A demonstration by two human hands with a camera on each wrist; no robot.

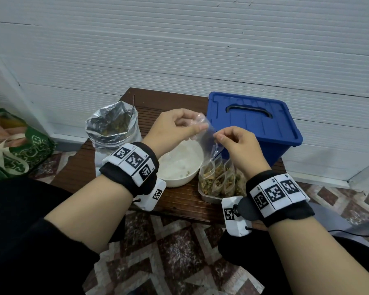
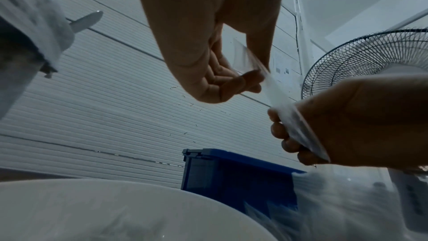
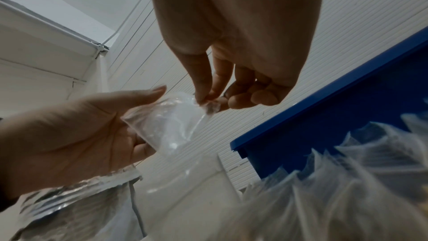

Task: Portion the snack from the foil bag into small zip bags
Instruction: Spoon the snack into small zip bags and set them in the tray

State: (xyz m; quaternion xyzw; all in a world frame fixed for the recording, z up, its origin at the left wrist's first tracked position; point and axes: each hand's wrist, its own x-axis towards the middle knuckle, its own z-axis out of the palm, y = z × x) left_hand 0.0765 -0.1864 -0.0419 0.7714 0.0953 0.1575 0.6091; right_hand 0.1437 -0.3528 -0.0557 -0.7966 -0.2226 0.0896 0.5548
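Observation:
Both hands hold one clear, empty small zip bag (image 1: 207, 135) in the air above the white bowl (image 1: 180, 167). My left hand (image 1: 179, 126) grips its upper left part with curled fingers; my right hand (image 1: 228, 139) pinches its right edge between thumb and forefinger. In the right wrist view the zip bag (image 3: 171, 125) hangs between the left hand (image 3: 92, 131) and the right hand's pinch (image 3: 206, 100). The open foil bag (image 1: 113, 128) stands at the left of the small wooden table with greenish snack and a utensil handle inside. Several filled zip bags (image 1: 219, 179) stand in a tray.
A blue lidded box (image 1: 251, 124) sits at the back right of the table (image 1: 179, 207). A green shopping bag (image 1: 19, 150) lies on the patterned floor at left. A standing fan (image 2: 370, 61) is off to the right. A ribbed white wall rises behind.

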